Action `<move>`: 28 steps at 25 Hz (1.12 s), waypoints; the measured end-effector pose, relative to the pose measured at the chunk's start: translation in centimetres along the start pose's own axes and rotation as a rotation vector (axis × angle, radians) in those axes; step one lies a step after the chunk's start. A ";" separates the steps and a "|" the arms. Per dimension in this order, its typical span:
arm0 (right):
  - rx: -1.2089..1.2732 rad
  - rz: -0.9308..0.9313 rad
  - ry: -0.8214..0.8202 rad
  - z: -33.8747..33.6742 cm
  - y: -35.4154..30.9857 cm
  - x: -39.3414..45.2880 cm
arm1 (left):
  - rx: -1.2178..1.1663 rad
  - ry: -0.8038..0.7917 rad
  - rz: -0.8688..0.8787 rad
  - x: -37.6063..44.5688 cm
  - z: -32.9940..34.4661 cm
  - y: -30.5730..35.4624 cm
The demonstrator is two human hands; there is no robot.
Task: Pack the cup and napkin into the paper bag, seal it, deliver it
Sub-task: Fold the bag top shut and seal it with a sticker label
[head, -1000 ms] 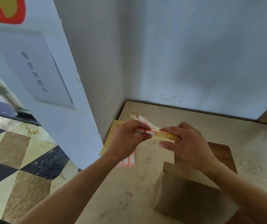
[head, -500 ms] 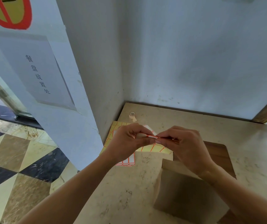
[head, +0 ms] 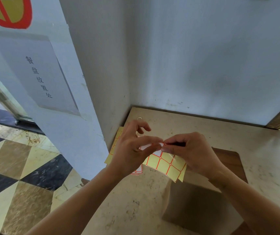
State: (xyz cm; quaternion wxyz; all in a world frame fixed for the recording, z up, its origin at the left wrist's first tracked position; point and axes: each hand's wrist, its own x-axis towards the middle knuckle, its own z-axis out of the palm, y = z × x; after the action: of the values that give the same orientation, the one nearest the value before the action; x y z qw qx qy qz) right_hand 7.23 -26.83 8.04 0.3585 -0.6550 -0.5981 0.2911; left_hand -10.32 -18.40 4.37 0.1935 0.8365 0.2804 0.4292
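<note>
Fingers (head: pixel 154 141) on one label sheet (head: pixel 166 164)

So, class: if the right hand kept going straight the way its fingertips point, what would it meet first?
The right hand points left at the left hand; it would likely meet those fingertips, pinching the same sticker sheet.

Head view, close, downward over hands (head: pixel 161 150)

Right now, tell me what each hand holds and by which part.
Both hands pinch the label sheet at its top edge: left hand by thumb and forefinger, right hand at a white label's corner.
</note>
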 end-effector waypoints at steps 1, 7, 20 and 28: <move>0.037 0.018 -0.024 -0.1 0.0 0.2 | 0.023 0.011 0.023 0.0 0.0 -0.1; 0.199 0.108 -0.138 -0.5 0.2 0.7 | 0.064 0.027 0.076 0.2 0.2 -0.7; 0.283 0.253 -0.182 -0.7 0.6 1.3 | 0.148 0.009 0.220 0.4 0.7 -2.1; 0.285 0.287 -0.184 -0.5 0.7 1.6 | 0.198 -0.057 0.162 0.0 1.2 -2.3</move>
State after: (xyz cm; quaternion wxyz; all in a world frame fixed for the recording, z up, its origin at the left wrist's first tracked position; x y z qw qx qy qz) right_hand 8.24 -25.35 7.84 0.3462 -0.6468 -0.4817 0.4794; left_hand -10.02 -16.73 2.42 0.0827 0.8833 0.2474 0.3895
